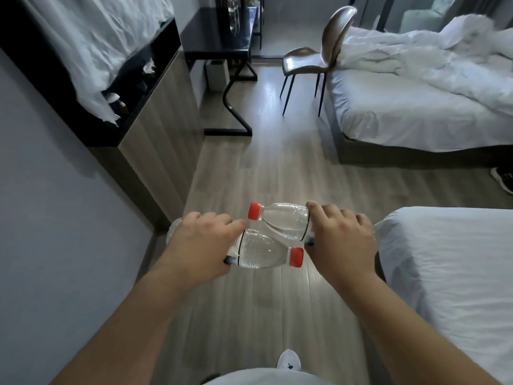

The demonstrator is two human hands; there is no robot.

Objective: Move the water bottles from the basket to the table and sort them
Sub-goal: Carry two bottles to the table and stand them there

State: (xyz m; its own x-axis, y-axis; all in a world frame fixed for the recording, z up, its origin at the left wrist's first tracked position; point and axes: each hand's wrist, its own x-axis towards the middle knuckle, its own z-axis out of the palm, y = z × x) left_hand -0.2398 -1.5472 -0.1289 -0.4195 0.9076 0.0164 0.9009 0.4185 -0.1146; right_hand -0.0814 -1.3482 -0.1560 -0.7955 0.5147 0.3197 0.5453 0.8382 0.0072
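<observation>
While held sideways, left hand (202,245) grips near bottle (263,252), right hand (338,240) grips far bottle (286,218)

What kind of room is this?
Probably a hotel room or bedroom. There is an unmade bed with a white duvet, a second white bed nearer, and a black desk with a chair.

A hotel-like bedroom: a white-sheeted bed (449,273) just right of the right hand (340,240), a rumpled second bed (402,87), a chair (304,61) and a black desk (219,37) well beyond it, plank floor (249,315) below.
</observation>
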